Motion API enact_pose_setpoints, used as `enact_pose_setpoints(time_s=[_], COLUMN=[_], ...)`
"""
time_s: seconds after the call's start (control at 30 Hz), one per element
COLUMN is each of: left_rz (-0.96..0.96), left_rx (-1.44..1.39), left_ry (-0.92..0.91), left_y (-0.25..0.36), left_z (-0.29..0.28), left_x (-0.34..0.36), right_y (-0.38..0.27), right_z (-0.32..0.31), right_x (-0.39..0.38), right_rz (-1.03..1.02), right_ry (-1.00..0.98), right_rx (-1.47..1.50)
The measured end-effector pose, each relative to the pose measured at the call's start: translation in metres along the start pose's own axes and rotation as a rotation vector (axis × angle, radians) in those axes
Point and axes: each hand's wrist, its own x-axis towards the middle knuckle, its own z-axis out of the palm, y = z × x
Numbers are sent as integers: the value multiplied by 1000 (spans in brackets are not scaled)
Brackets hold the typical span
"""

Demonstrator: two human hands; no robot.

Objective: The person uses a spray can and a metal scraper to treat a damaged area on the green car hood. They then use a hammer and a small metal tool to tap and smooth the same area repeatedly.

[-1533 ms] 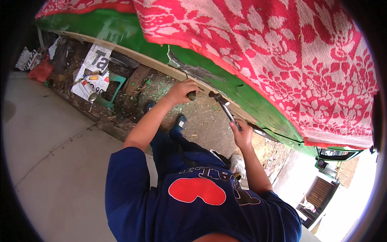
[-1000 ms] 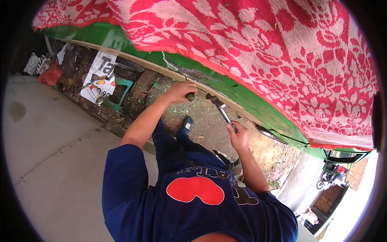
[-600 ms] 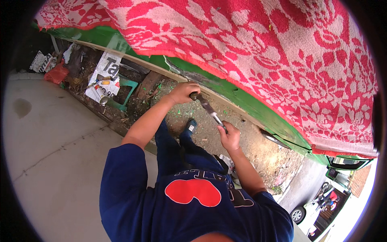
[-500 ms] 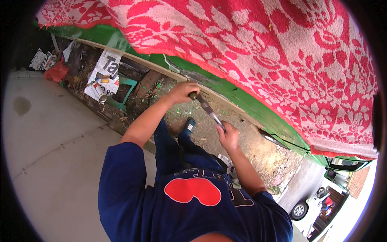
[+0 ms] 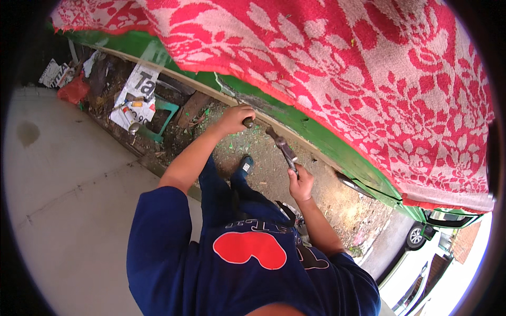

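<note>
My left hand [image 5: 234, 120] is closed round a dark round-ended tool [image 5: 247, 122]; only its blunt end shows, and the rest is hidden by my fingers. It is close to the lower edge of a green painted metal panel [image 5: 316, 126]. My right hand [image 5: 300, 183] grips a hammer [image 5: 286, 150] by its handle. The hammer's metal head is up and apart from the tool in my left hand. Near my left hand, the panel's paint is broken, with a grey patch [image 5: 253, 99] showing.
A red and pink floral towel [image 5: 337, 63] drapes over the green vehicle. Below left, a teal stool [image 5: 167, 118] carries a printed sheet [image 5: 130, 100] with small tools and a can. Green paint chips lie on the dirt ground. A white car [image 5: 411, 279] stands at lower right.
The hammer head has swung away to the right from the tool in my left hand, which it was against or overlapping before. The white car appears shifted at lower right.
</note>
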Motion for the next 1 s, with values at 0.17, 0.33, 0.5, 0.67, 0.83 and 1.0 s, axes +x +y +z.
enact_pose_setpoints(time_s=[0.17,0.33,0.5,0.67,0.83,1.0], left_rz=[-26,-63,-192,-342,-545,-873], left_rx=[-23,-10,16,32,55,153], left_ry=[19,87,179,260,401,478], left_y=[15,24,37,37,24,0], left_z=[-6,-10,-25,-51,-80,-122], left_x=[3,-13,-47,-104,-164,-226], right_y=[-4,-4,-5,-23,-39,-65], right_z=[-5,-4,10,36,89,171], right_x=[6,6,11,28,48,83], right_rz=[52,162,154,138,153,86], right_ry=[5,-12,-18,-129,-234,-352], right_rx=[-64,-36,-13,-1,43,66])
